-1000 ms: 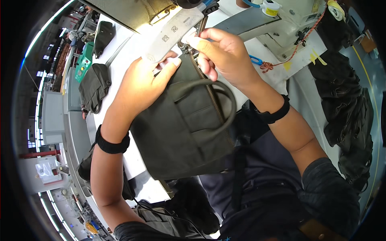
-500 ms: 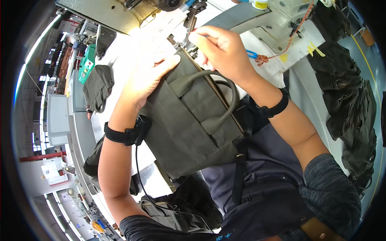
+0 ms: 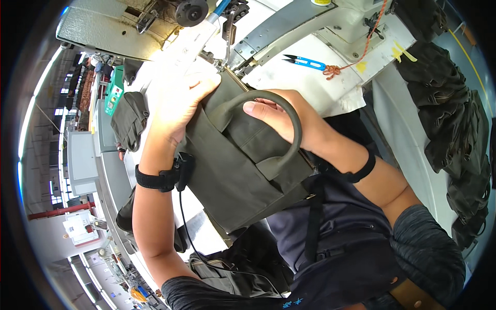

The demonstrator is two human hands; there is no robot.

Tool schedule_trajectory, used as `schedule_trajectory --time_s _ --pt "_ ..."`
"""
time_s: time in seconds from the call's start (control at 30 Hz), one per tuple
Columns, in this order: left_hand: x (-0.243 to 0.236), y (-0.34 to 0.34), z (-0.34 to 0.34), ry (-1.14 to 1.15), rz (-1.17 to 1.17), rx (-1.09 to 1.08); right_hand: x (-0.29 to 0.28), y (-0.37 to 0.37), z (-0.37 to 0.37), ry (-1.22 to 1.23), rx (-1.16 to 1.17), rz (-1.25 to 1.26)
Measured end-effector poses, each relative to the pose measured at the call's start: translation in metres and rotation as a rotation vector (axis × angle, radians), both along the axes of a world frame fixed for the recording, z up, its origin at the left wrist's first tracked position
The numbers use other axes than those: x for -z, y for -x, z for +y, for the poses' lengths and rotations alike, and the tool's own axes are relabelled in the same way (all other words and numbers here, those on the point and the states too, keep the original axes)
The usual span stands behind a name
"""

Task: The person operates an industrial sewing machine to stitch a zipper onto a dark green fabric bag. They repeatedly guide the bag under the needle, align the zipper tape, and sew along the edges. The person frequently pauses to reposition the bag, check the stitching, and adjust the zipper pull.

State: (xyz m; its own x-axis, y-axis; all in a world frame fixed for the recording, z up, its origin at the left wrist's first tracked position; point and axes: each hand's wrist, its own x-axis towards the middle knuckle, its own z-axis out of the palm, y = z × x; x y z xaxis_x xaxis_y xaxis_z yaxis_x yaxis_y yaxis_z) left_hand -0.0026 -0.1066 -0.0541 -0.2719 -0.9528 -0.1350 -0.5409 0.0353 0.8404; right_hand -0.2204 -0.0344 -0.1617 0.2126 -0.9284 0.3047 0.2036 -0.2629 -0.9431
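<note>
An olive-green handbag lies slanted in front of me, its far zipper end at the sewing machine's presser foot. A brass-toned zipper runs along its right edge. My left hand, partly washed out by glare, grips the far left edge of the fabric. My right hand reaches by the rounded carry handle and closes on the zipper edge, thumb on top of the bag. Its other fingers are mostly hidden under the fabric.
The sewing machine head overhangs the far left. Blue thread snips on an orange cord lie on the far right of the table. Folded olive pieces sit at left. More dark bags hang at right, and another bag is below.
My right hand has come away from the metal parts by the presser foot, toward me, down to the zipper edge by the handle. The thread snips are now uncovered. My left hand keeps its hold.
</note>
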Motion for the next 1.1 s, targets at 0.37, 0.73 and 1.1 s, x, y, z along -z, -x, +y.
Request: schedule_trajectory --time_s 0.37,0.73,1.1 --pt "0.006 0.005 0.010 0.163 0.086 0.008 -0.028 0.001 0.018 -0.284 0.082 -0.043" --pt "-0.003 0.017 0.009 0.014 0.007 -0.088 -0.028 0.004 0.019 -0.277 0.114 0.013" --pt "-0.006 0.020 0.008 0.026 0.109 -0.093 -0.018 0.012 0.047 -0.449 0.045 -0.185"
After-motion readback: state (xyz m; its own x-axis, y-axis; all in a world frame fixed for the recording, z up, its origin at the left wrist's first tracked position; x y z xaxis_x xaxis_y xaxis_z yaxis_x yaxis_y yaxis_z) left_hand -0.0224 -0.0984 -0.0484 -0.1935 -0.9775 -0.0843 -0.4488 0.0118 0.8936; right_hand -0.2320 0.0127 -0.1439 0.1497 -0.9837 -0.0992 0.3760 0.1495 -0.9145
